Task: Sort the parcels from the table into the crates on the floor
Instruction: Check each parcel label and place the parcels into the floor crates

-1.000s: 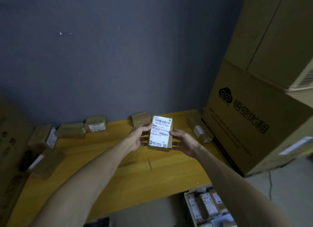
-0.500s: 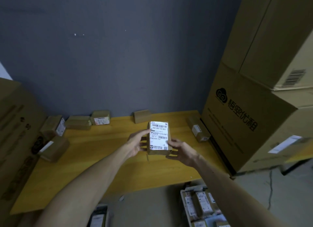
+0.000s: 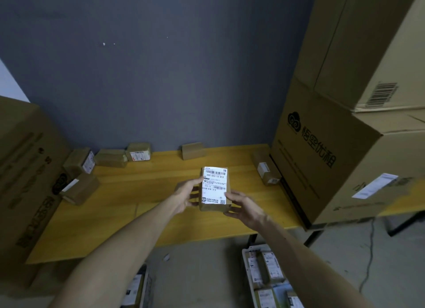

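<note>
Left hand point(image 3: 186, 196) and right hand point(image 3: 243, 207) both grip parcel point(image 3: 215, 188) by its sides, label up, above surface point(image 3: 138, 192). Pulled it back toward me over last second. Crate point(image 3: 247, 261) now visible below right hand. Label likely read, drop next.

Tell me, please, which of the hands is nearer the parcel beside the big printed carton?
Right. The right hand is left of that parcel; the left hand is farther left, across the held parcel.
</note>
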